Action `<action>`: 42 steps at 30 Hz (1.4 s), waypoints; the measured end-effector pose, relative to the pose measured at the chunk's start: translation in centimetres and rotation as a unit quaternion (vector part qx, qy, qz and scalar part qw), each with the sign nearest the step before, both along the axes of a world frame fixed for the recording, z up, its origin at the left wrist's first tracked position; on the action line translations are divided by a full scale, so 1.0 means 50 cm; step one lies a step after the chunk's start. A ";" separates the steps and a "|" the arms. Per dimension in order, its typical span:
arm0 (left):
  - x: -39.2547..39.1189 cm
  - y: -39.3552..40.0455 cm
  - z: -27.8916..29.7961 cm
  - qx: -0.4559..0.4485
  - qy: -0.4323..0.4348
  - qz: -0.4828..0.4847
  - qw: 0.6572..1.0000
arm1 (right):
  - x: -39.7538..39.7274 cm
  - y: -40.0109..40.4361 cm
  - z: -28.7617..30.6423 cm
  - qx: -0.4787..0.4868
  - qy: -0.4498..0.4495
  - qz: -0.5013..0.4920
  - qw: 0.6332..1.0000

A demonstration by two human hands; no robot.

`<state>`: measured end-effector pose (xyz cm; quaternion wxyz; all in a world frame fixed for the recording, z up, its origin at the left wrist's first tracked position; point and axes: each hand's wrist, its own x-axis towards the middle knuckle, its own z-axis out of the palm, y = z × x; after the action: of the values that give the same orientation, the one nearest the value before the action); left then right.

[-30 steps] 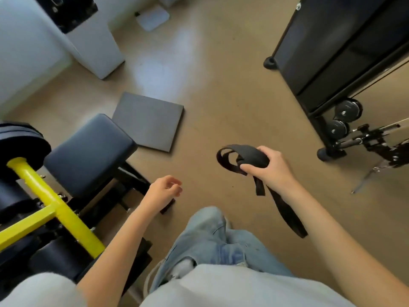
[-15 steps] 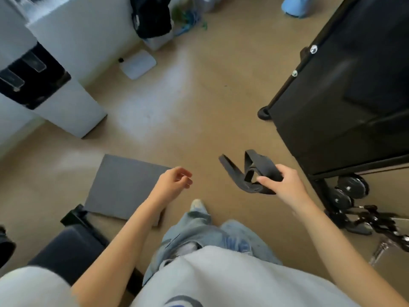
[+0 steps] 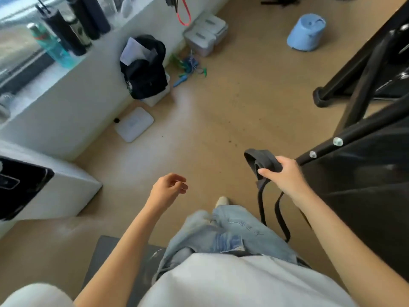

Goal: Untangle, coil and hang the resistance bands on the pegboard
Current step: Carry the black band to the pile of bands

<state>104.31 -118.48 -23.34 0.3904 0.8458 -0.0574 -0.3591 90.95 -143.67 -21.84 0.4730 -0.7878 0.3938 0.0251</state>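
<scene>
In R hand (image 3: 285, 177): black band (image 3: 264, 161), coiled.

I can read no text, label or number anywhere. The bottles (image 3: 66, 29) on the ledge (image 3: 51, 89) perhaps carry print, too blurred to make out.

Black resistance band (image 3: 265, 161) in right hand (image 3: 285, 177)'s grip, left hand (image 3: 167, 190) empty, loosely curled

Black backpack (image 3: 145, 69) against white ledge (image 3: 66, 103); blue bucket (image 3: 306, 32) overturned; bottles (image 3: 66, 29) on ledge.
</scene>
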 end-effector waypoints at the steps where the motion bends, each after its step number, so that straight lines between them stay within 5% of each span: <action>1: 0.045 -0.032 0.009 0.003 0.002 0.008 1.000 | 0.062 -0.029 0.013 -0.009 0.004 0.024 1.000; 8: 0.415 -0.326 0.005 0.020 -0.020 -0.040 0.999 | 0.426 -0.263 0.016 -0.032 -0.021 0.040 0.998; 15: 0.743 -0.745 0.040 0.041 -0.070 -0.237 0.968 | 0.607 -0.538 0.027 -0.019 0.011 -0.138 0.990; 21: 0.850 -1.096 0.064 -0.017 -0.082 -0.405 0.911 | 0.681 -0.765 0.039 0.061 -0.057 -0.311 0.947; 25: 0.841 -1.331 0.056 -0.043 0.143 -0.344 0.927 | 0.742 -0.931 0.042 0.125 -0.111 -0.327 0.930; 30: 0.847 -1.556 0.070 -0.071 0.302 -0.224 0.924 | 0.823 -1.140 0.071 0.268 -0.160 -0.249 0.917; 32: 0.886 -1.609 0.085 -0.084 0.273 -0.131 0.949 | 0.870 -1.208 0.084 0.277 -0.149 -0.215 0.925; 35: 0.978 -1.640 0.099 -0.051 0.163 -0.045 0.984 | 0.973 -1.290 0.081 0.101 -0.059 -0.129 0.985; 39: 1.119 -1.600 0.149 -0.147 0.179 0.094 0.968 | 1.187 -1.288 0.080 0.206 -0.047 0.130 0.969; 42: 1.243 -1.531 0.185 -0.200 0.090 0.167 0.961 | 1.361 -1.253 0.086 0.074 -0.066 0.196 0.975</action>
<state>166.47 -195.05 -14.08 0.6095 0.7122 0.0495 -0.3447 159.01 -206.31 -17.54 0.5409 -0.8123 0.1964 0.0946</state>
